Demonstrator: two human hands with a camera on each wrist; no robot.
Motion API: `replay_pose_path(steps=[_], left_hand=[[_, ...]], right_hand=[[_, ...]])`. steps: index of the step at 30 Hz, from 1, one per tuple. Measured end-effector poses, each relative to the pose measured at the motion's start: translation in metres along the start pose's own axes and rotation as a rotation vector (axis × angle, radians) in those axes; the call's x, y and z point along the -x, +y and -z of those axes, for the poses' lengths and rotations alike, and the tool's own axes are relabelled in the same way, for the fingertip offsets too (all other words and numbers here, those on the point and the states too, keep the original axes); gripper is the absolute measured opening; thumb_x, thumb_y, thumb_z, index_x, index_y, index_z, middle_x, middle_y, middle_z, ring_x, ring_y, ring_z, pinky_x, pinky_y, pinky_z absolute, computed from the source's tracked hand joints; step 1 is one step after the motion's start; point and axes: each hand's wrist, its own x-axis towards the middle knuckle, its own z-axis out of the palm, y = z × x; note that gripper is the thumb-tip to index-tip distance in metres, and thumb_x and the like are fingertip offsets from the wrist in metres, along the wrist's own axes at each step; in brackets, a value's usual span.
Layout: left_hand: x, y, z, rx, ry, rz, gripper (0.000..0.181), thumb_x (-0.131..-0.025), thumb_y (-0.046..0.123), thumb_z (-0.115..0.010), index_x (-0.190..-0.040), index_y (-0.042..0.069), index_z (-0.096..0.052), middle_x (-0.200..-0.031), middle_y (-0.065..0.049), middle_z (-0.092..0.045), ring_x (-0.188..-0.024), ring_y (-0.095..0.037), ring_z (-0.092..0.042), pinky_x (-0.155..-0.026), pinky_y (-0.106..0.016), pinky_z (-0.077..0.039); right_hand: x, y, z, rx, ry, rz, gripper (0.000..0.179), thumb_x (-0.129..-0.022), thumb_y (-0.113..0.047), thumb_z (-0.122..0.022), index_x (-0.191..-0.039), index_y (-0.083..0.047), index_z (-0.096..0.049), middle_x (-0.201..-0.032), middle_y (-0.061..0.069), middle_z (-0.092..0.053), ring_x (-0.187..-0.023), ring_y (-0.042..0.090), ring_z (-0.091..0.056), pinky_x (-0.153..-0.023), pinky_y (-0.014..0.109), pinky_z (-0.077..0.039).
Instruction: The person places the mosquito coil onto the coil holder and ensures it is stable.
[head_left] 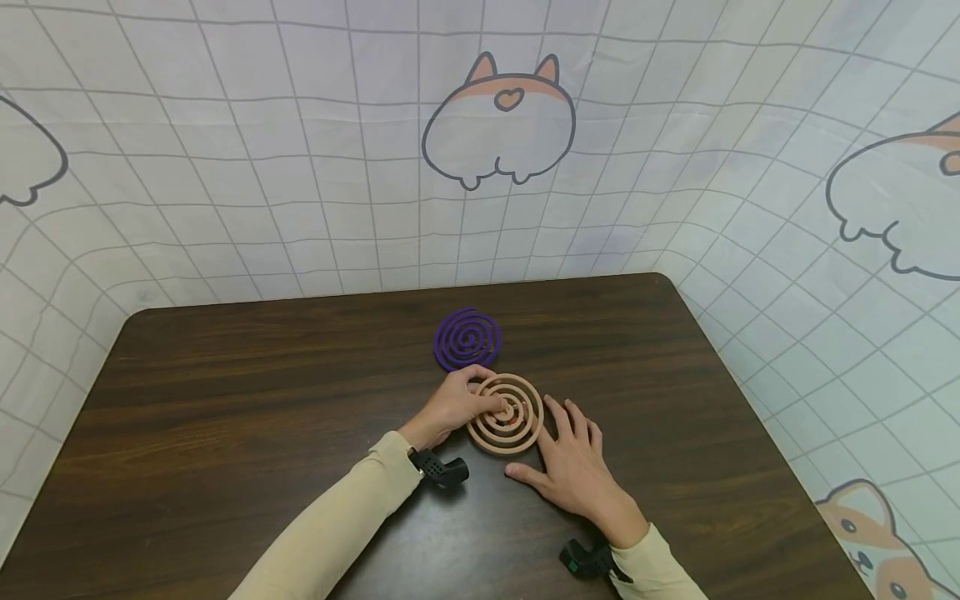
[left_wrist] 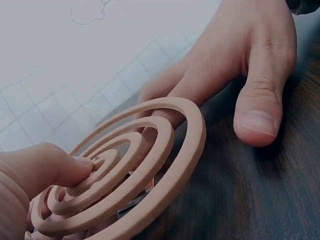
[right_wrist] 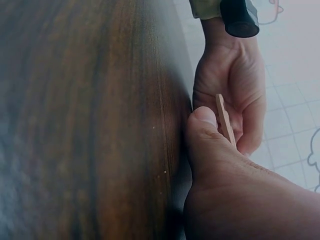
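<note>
A tan mosquito coil (head_left: 506, 449) is held a little above the table in front of me. My left hand (head_left: 455, 403) pinches it near the centre, thumb on top and fingers below, partly hidden by the rings. In the left wrist view the coil (left_wrist: 192, 135) is tilted. My right hand (head_left: 576, 467) is at the coil's right edge with its fingers spread; in the left wrist view its fingers reach behind the rim, and whether they touch is unclear. Beyond my left hand a purple mosquito coil (head_left: 467, 340) lies flat. Something small, dark and red shows through the tan coil's gaps.
The dark wood-grain table (head_left: 247, 400) has its far edge beyond the purple coil. A white gridded curtain (head_left: 315, 150) with cartoon dogs hangs behind it and at both sides. Black wrist cameras (head_left: 442, 471) are strapped on both wrists.
</note>
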Motion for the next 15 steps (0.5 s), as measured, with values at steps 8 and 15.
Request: replay_pose_path(steps=[8,15], left_hand=[[0.0002,0.0009,-0.0005,0.013,-0.001,0.006,0.053,-0.090,0.017,-0.078,-0.136,0.006,-0.056,-0.113,-0.016,-0.076,-0.081,-0.014,-0.073,-0.072,-0.030,-0.061],[0.0009,0.0012,0.0003,0.024,-0.009,-0.005,0.052,-0.090,0.016,-0.078,-0.136,0.005,-0.055,-0.114,-0.017,-0.076,-0.083,-0.014,-0.073,-0.073,-0.030,-0.061]], right_hand=[[0.0004,0.0000,0.0015,-0.006,-0.025,-0.017,0.091,-0.091,-0.076,-0.056,-0.161,-0.020,-0.039,-0.175,0.014,-0.013,-0.160,0.048,-0.008,-0.118,0.073,-0.023],[0.0010,0.0010,0.0035,-0.009,-0.031,-0.030,0.092,-0.091,-0.075,-0.057,-0.162,-0.021,-0.035,-0.176,0.014,-0.011,-0.162,0.046,-0.004,-0.118,0.074,-0.022]])
